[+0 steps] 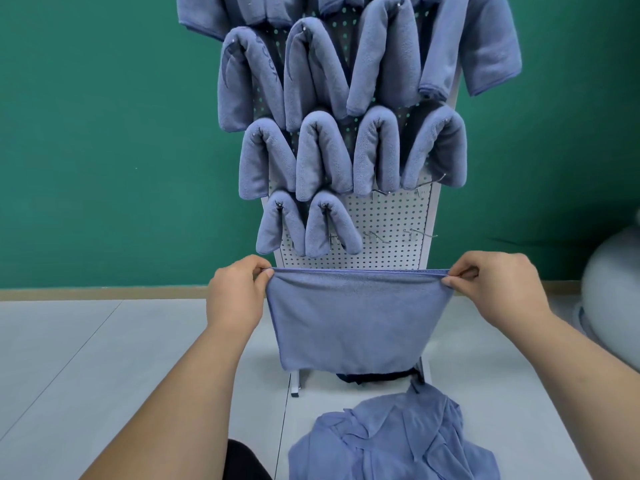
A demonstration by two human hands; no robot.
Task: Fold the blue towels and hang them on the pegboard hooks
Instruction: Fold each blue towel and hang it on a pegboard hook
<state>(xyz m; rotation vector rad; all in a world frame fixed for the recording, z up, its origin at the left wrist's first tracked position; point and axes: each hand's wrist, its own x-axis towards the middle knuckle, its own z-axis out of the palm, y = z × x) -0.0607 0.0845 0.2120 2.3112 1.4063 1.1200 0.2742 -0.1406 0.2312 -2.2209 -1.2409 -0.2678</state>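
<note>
Towel (pixel 353 323) hangs taut between left hand (pixel 235 292) and right hand (pixel 498 289), each pinching a top corner, likely to square it for folding.

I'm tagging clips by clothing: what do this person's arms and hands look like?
The left forearm and right forearm are bare to the frame's edge, no sleeves in view. The left hand and right hand wear no gloves; no ring, watch or bracelet shows.
</note>
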